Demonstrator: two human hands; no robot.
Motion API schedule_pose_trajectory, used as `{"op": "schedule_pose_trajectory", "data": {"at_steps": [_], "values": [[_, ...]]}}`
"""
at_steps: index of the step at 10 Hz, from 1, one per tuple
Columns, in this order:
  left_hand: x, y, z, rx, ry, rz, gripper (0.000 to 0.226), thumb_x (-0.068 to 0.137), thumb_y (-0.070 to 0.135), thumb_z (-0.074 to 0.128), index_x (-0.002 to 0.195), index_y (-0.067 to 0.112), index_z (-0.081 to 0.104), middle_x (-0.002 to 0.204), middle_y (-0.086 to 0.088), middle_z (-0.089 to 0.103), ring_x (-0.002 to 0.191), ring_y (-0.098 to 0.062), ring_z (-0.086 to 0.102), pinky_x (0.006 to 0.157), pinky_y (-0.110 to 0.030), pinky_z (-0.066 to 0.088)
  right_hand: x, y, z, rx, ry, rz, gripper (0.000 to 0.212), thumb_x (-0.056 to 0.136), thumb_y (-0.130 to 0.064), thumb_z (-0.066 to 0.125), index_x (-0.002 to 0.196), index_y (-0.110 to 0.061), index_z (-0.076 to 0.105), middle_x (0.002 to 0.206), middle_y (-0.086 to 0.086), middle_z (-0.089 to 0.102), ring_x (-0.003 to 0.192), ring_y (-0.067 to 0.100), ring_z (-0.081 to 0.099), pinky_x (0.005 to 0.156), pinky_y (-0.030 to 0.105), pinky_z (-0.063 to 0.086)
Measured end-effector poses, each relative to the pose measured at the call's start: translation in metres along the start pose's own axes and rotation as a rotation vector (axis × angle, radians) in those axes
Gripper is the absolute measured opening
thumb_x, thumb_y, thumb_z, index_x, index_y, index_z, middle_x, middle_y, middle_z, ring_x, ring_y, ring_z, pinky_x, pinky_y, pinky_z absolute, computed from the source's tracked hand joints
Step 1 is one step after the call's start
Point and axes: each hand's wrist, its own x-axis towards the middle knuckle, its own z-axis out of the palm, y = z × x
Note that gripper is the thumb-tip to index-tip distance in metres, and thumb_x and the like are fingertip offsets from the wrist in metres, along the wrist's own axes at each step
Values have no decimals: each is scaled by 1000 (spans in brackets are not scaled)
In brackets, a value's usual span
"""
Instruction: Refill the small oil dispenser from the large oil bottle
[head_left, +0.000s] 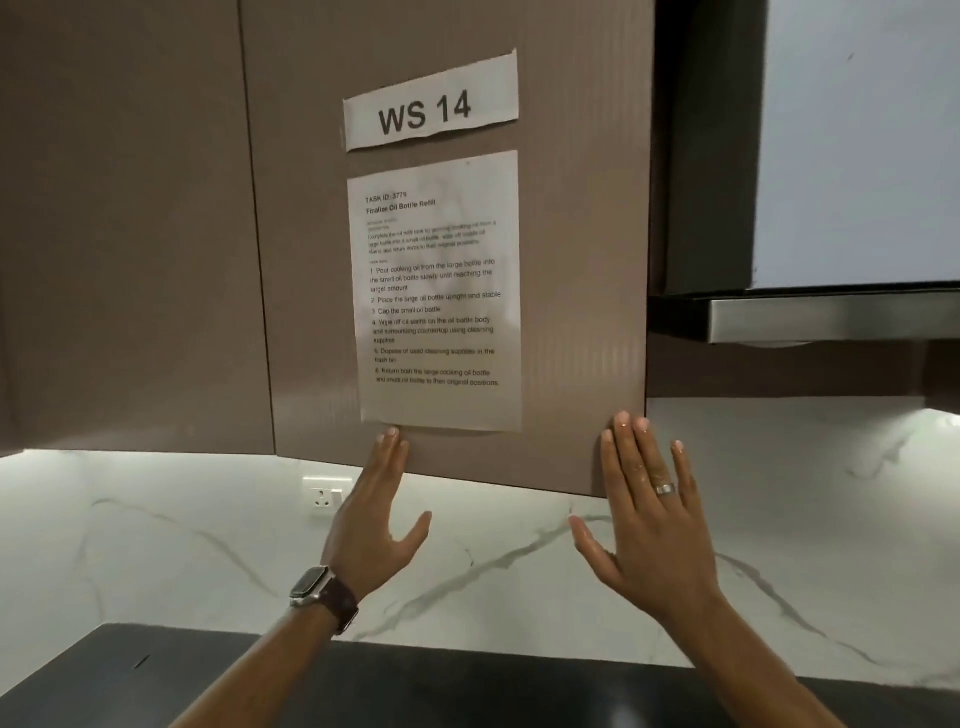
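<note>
Two hands: both raised, flat, fingers spread — nothing held.
L hand: empty, fingertips at bottom edge of instruction sheet; watch on wrist.
R hand: empty, over lower right corner of cabinet door; ring on one finger.
Signs: "WS 14" label taped above sheet, both on the door.
Backsplash: white marble w/ grey veins; wall socket just left of L hand.
Counter: dark, along bottom.
Hood: upper right.
Oil dispenser, lg bottle: neither in view — can't tell where.
</note>
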Motion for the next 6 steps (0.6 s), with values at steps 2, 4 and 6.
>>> {"op": "schedule_pose_trajectory", "data": {"at_steps": [2, 4, 6], "values": [[9, -12, 16, 66, -64, 16, 95, 87, 42, 70, 164, 15, 21, 173, 3, 10, 159, -15, 11, 110, -36, 41, 11, 0, 42, 18, -106, 65, 97, 96, -72, 25, 166, -13, -6, 175, 11, 0, 161, 34, 8, 126, 64, 19], [15, -26, 27, 55, -109, 51, 94, 87, 31, 76, 163, 12, 23, 173, -1, 13, 160, -18, 9, 119, -39, 38, 19, -1, 68, 8, -218, 79, 104, 91, -71, 40, 165, -17, -10, 175, 10, -1, 161, 34, 7, 125, 65, 20], [21, -37, 27, 67, -132, 123, 94, 89, 36, 73, 163, 10, 21, 173, -3, 11, 160, -18, 9, 120, -32, 30, 23, -12, 78, 7, -193, 165, 110, 89, -66, 54, 165, -13, -5, 175, 12, -3, 162, 33, 2, 127, 63, 13]]}}
